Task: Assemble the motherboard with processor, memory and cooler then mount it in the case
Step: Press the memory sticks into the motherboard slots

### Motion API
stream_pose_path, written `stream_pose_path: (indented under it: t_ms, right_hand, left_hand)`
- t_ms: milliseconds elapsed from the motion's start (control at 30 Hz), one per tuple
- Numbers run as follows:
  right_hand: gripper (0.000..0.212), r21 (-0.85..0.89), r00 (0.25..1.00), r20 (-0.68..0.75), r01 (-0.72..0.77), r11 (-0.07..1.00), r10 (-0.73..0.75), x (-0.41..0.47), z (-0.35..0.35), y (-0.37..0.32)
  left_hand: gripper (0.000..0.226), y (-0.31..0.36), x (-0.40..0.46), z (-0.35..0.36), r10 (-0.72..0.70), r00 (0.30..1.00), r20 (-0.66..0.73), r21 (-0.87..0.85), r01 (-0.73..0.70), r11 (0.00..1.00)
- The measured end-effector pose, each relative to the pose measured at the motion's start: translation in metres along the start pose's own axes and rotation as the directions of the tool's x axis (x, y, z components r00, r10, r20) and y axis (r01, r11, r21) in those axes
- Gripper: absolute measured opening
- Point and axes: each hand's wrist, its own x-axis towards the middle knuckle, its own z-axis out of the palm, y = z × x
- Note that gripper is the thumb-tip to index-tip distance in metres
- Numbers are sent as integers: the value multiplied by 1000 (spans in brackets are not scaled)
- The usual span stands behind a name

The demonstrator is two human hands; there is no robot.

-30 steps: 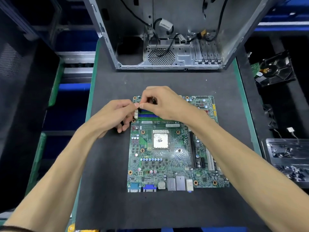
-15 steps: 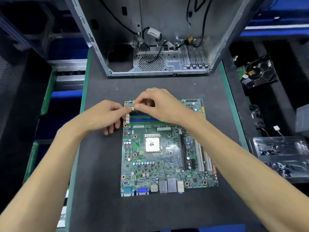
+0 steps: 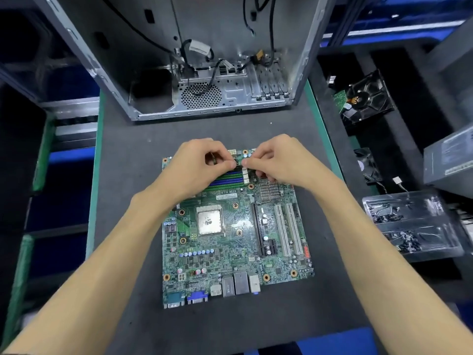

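Observation:
A green motherboard (image 3: 230, 254) lies flat on the dark mat. A silver processor (image 3: 209, 222) sits in its socket at the board's middle. Blue and green memory slots (image 3: 225, 178) run across the far part of the board, with white latches (image 3: 245, 173) at their right end. My left hand (image 3: 197, 166) hovers over the slots with fingers curled, thumb and forefinger pinching at the top latch. From the right, my right hand (image 3: 279, 160) meets it and pinches at the same spot. What lies between the fingertips is hidden. The open metal case (image 3: 204, 73) stands behind the board.
Loose cables hang inside the case. Right of the mat lie a hard drive (image 3: 366, 98), a small fan (image 3: 368, 165), a grey power supply (image 3: 448, 160) and a clear tray of screws (image 3: 409, 224). The mat has a green edge (image 3: 94, 175); dark shelving sits to the left.
Both hands have moved from the left end of the memory slots to the right end. The view has shifted, so the board now sits further right.

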Motion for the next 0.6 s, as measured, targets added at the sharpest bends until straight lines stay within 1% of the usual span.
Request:
stream_pose_path:
  t_ms: [133,300,400,500,600]
  right_hand:
    - [28,1,999,30,-25,1000,25,-1,2,1]
    - [40,-61,987,132,-79,995,87,0,2,-4]
    - [38,-20,985,152,-79,997,81,1,2,-6]
    - [35,4,984,154,-86,996,84,4,5,-6]
    - [33,106,981,164,-124,987,105,5,5,-6]
  left_hand:
    - [13,-1,4,4,-18,1000,-3,24,18,1000]
    - [17,-1,5,5,-24,1000,9,19,24,1000]
    - [20,-3,4,7,-29,999,-14,35,30,999]
    - [19,-6,4,8,-17,1000,-25,43,18,999]
    - [15,-8,5,9,-7,999,-33,44,9,999]
